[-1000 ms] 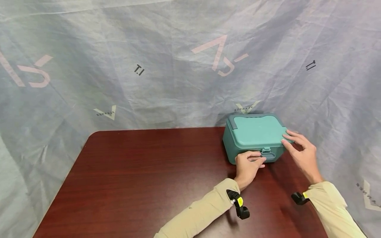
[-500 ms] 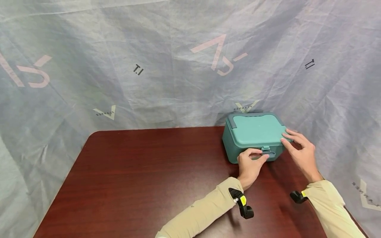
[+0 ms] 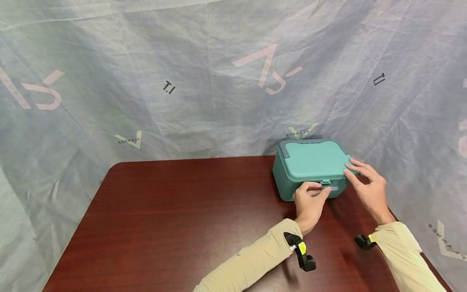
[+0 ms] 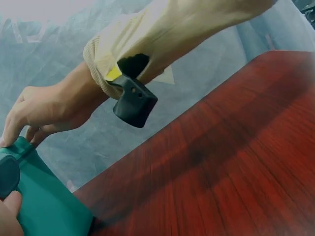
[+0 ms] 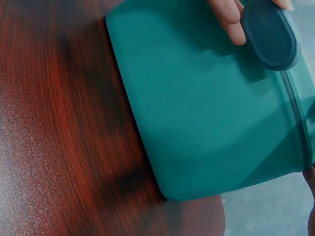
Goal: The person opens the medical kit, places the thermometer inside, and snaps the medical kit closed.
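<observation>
A teal lidded box [image 3: 284, 182] stands at the table's back right, its lid [image 3: 317, 158] down. My left hand [image 3: 309, 202] is at the box front, thumb and fingers pinching the front latch [image 3: 326, 183], which stands tilted out from the wall. In the right wrist view the latch [image 5: 272, 37] appears as a dark rounded flap, with left fingers [image 5: 231, 24] beside it. My right hand [image 3: 372, 190] rests on the lid's right front corner with its fingers spread. The left wrist view shows that right hand [image 4: 49, 108] on the corner. The box's inside is hidden.
The dark red wooden table [image 3: 164, 223] stretches left and forward of the box. A grey printed cloth [image 3: 219, 81] hangs behind the table and along its sides, close to the box. Black wrist cameras [image 3: 304, 257] jut out from both sleeves.
My left hand has shifted slightly right and up. The latch flap it pinches has swung upward and outward from the box front. The right hand and the box stay nearly in place.
</observation>
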`<action>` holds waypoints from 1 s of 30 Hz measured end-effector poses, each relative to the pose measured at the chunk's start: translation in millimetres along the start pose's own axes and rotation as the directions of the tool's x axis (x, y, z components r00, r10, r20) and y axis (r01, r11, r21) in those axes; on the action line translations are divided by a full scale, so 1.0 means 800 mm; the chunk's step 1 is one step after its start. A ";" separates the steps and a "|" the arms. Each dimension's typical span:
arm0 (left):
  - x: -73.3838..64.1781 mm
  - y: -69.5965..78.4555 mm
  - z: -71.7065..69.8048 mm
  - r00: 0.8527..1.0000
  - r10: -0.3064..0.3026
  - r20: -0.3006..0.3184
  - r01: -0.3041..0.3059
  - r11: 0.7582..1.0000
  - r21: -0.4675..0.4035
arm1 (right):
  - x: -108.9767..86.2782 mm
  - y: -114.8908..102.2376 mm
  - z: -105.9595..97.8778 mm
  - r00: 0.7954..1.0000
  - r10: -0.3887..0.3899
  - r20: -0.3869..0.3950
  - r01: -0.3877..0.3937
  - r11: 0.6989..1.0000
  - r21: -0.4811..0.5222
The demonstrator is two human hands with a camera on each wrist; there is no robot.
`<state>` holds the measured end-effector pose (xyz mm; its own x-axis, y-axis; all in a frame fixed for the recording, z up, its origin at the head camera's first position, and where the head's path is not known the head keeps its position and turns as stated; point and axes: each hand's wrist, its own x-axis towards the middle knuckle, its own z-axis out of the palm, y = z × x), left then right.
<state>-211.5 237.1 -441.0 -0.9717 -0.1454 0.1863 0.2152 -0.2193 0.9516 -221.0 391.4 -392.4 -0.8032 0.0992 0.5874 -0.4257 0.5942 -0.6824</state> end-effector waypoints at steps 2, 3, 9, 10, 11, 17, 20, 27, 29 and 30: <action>0.000 0.000 0.004 0.999 -0.037 -0.028 0.036 0.998 -0.057 | 0.000 0.000 0.000 1.000 -0.001 -0.003 0.001 1.000 0.002; 0.000 0.001 0.007 0.997 -0.068 -0.047 0.063 0.993 -0.099 | 0.000 0.001 0.000 1.000 -0.002 -0.004 0.002 1.000 0.003; 0.001 0.004 0.023 0.952 -0.262 -0.160 0.189 0.911 -0.367 | -0.001 0.000 0.001 1.000 -0.015 -0.013 0.015 1.000 0.000; 0.002 0.006 0.024 0.945 -0.280 -0.169 0.198 0.901 -0.385 | -0.001 -0.001 0.002 1.000 -0.020 -0.015 0.020 1.000 -0.004; 0.003 0.007 0.024 0.939 -0.298 -0.173 0.210 0.894 -0.397 | -0.001 -0.001 0.002 1.000 -0.025 -0.018 0.025 1.000 -0.005; 0.008 0.012 0.026 0.911 -0.378 -0.166 0.279 0.860 -0.428 | -0.002 -0.002 0.003 0.998 -0.045 -0.035 0.044 0.999 -0.022; 0.010 0.012 0.025 0.897 -0.412 -0.160 0.309 0.844 -0.437 | -0.002 -0.002 0.003 0.999 -0.035 -0.028 0.034 0.999 -0.019; 0.010 0.010 0.024 0.884 -0.443 -0.151 0.330 0.818 -0.471 | -0.002 0.002 0.002 0.999 -0.036 -0.024 0.035 0.999 -0.025; 0.010 0.010 0.025 0.880 -0.448 -0.155 0.329 0.813 -0.480 | -0.003 0.002 0.000 0.999 -0.036 -0.024 0.035 0.999 -0.024; 0.009 0.010 0.026 0.879 -0.449 -0.160 0.327 0.812 -0.483 | -0.003 0.003 -0.001 0.999 -0.035 -0.022 0.034 0.999 -0.018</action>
<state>-218.9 254.2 -427.3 -0.9354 -0.1835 -0.3023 -0.0956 -0.6918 0.7158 -219.8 392.9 -395.0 -0.7783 0.0963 0.6205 -0.4456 0.6115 -0.6538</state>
